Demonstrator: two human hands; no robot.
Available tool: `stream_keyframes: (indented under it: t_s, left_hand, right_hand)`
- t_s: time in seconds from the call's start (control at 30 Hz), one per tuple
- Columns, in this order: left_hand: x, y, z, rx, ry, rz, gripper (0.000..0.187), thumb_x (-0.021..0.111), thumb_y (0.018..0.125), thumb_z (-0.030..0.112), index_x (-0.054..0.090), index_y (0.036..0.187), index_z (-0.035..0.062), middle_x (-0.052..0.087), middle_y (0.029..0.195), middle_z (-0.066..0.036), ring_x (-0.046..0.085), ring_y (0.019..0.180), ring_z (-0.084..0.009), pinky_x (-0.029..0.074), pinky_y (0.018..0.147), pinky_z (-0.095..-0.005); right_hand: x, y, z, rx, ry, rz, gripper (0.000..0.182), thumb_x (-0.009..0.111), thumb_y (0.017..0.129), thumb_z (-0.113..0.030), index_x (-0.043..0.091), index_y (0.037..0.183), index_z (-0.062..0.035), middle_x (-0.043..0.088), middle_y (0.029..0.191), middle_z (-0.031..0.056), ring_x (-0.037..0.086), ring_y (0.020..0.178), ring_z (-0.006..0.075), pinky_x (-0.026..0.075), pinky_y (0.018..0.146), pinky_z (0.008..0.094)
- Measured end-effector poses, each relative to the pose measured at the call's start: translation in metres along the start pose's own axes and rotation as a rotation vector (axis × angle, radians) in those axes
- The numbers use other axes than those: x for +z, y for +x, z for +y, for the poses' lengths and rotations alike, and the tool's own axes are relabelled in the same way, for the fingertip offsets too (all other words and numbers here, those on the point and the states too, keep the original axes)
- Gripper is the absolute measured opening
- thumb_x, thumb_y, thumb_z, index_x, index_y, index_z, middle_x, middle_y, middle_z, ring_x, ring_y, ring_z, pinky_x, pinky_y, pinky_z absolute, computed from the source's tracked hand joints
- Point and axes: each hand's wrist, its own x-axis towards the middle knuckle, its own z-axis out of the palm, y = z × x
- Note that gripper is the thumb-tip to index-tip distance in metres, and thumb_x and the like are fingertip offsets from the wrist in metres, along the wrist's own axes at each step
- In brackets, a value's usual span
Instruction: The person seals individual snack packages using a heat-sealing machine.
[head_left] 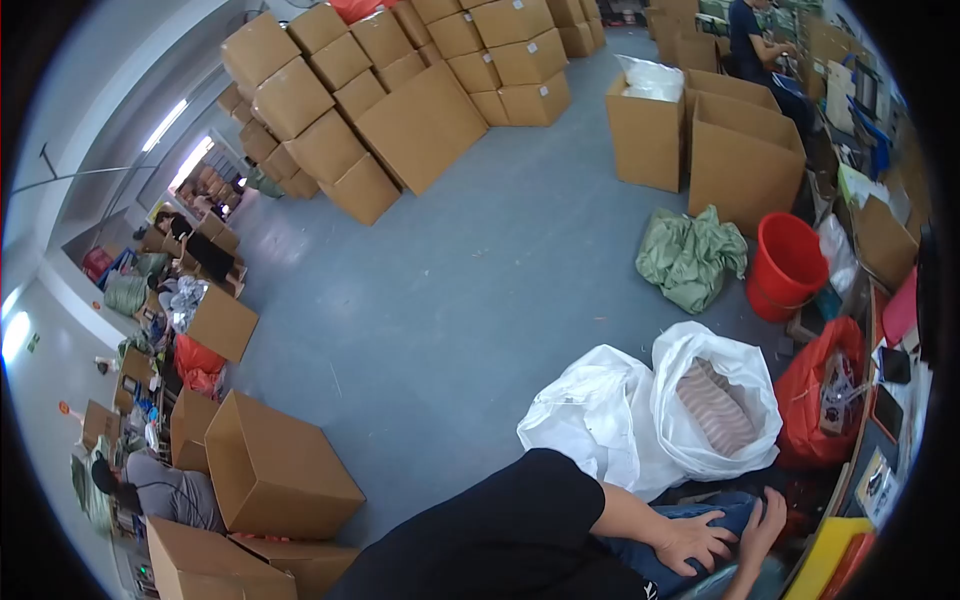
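Note:
My left hand (694, 541) lies on dark blue, denim-like cloth (640, 562), its fingers spread over it. Close by on the right, my right hand (764, 527) has its fingers apart at the cloth's edge. Whether the cloth is a garment I wear or a separate piece, I cannot tell. Just beyond my hands stands an open white sack (665, 400) with a striped pinkish-beige textile (718, 408) inside. A second white sack (590, 410) slumps against it on the left.
A red bag (815, 430), a red bucket (785, 262) and a green bundle (690, 258) stand ahead right. Phones lie on the table edge (862, 440). Cartons (745, 150) are behind them, with stacked boxes (420, 120) farther back. People work at left and far right.

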Motion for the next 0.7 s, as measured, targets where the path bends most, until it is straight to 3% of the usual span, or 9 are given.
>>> stream_keyframes:
  t_s: [0.03, 0.07, 0.13, 0.17, 0.23, 0.27, 0.37, 0.43, 0.7]
  left_hand:
    - [0.006, 0.017, -0.008, 0.045, 0.001, 0.018, 0.032, 0.063, 0.070, 0.035, 0.070, 0.093, 0.0150, 0.049, 0.128, -0.010, 0.028, 0.132, -0.0333, 0.013, 0.099, -0.0679]
    - [0.012, 0.031, -0.014, 0.084, -0.001, 0.039, 0.032, 0.063, 0.070, 0.035, 0.070, 0.093, 0.0153, 0.049, 0.128, -0.010, 0.028, 0.132, -0.0331, 0.014, 0.099, -0.0684]
    - [-0.010, -0.047, -0.006, -0.036, 0.085, -0.070, 0.032, 0.062, 0.071, 0.036, 0.070, 0.096, 0.0175, 0.049, 0.128, -0.009, 0.028, 0.132, -0.0329, 0.014, 0.098, -0.0696]
    - [-0.007, -0.037, -0.007, -0.012, 0.080, -0.068, 0.032, 0.062, 0.072, 0.036, 0.070, 0.097, 0.0184, 0.049, 0.129, -0.008, 0.028, 0.132, -0.0329, 0.014, 0.097, -0.0699]
    - [0.007, -0.025, -0.012, 0.040, 0.051, -0.055, 0.032, 0.061, 0.074, 0.037, 0.070, 0.100, 0.0212, 0.049, 0.130, -0.006, 0.028, 0.133, -0.0320, 0.014, 0.097, -0.0703]
    - [0.003, -0.023, -0.011, 0.036, 0.061, -0.046, 0.032, 0.061, 0.074, 0.037, 0.070, 0.100, 0.0212, 0.049, 0.130, -0.006, 0.028, 0.133, -0.0320, 0.014, 0.097, -0.0703]
    - [0.002, -0.017, -0.004, 0.043, 0.007, -0.055, 0.031, 0.061, 0.074, 0.034, 0.070, 0.100, 0.0189, 0.050, 0.129, -0.006, 0.032, 0.130, -0.0322, 0.016, 0.097, -0.0698]
    - [0.006, -0.015, -0.007, 0.084, 0.195, -0.070, 0.030, 0.060, 0.085, 0.043, 0.063, 0.111, 0.0287, 0.047, 0.137, 0.005, 0.034, 0.131, -0.0258, 0.027, 0.087, -0.0675]
    - [0.011, -0.014, -0.011, 0.112, 0.154, -0.055, 0.026, 0.060, 0.085, 0.043, 0.065, 0.108, 0.0302, 0.049, 0.135, 0.005, 0.034, 0.131, -0.0269, 0.027, 0.083, -0.0679]
  right_hand:
    - [-0.013, 0.025, 0.008, 0.070, -0.004, -0.196, 0.032, 0.054, 0.087, -0.008, 0.055, 0.119, -0.0061, 0.056, 0.115, 0.0173, 0.054, 0.106, 0.0362, 0.041, 0.094, 0.0417]
    - [-0.013, 0.044, 0.025, 0.190, 0.068, -0.280, 0.025, 0.055, 0.086, -0.017, 0.063, 0.104, -0.0006, 0.062, 0.103, 0.0189, 0.058, 0.096, 0.0362, 0.044, 0.088, 0.0418]
    - [0.067, 0.041, -0.013, 0.308, -0.252, -0.673, 0.038, 0.049, 0.085, -0.029, 0.065, 0.092, 0.0045, 0.064, 0.092, 0.0259, 0.062, 0.089, 0.0405, 0.047, 0.083, 0.0442]
    - [0.072, 0.041, 0.022, 0.269, -0.234, -0.649, 0.048, 0.045, 0.083, -0.039, 0.066, 0.081, 0.0046, 0.061, 0.089, 0.0273, 0.061, 0.089, 0.0410, 0.046, 0.084, 0.0454]
    - [0.043, 0.047, 0.038, 0.322, -0.137, -0.738, 0.043, 0.044, 0.085, -0.033, 0.066, 0.083, 0.0046, 0.062, 0.088, 0.0270, 0.061, 0.090, 0.0402, 0.046, 0.084, 0.0452]
    - [0.058, 0.041, 0.095, 0.194, -0.056, -0.696, 0.035, 0.050, 0.084, -0.028, 0.068, 0.084, 0.0029, 0.064, 0.085, 0.0244, 0.067, 0.076, 0.0314, 0.050, 0.071, 0.0388]
    - [0.057, 0.031, 0.117, -0.066, -0.224, -0.769, 0.037, 0.040, 0.088, -0.021, 0.066, 0.086, 0.0057, 0.064, 0.086, 0.0260, 0.065, 0.077, 0.0345, 0.048, 0.075, 0.0411]
    - [0.055, 0.027, 0.124, -0.029, -0.187, -0.750, 0.038, 0.040, 0.088, -0.021, 0.066, 0.085, 0.0058, 0.064, 0.086, 0.0258, 0.065, 0.077, 0.0341, 0.048, 0.075, 0.0409]
    - [0.068, 0.009, 0.126, 0.272, 0.187, -0.502, 0.038, 0.040, 0.089, -0.021, 0.066, 0.085, 0.0060, 0.065, 0.084, 0.0244, 0.064, 0.075, 0.0311, 0.048, 0.073, 0.0392]
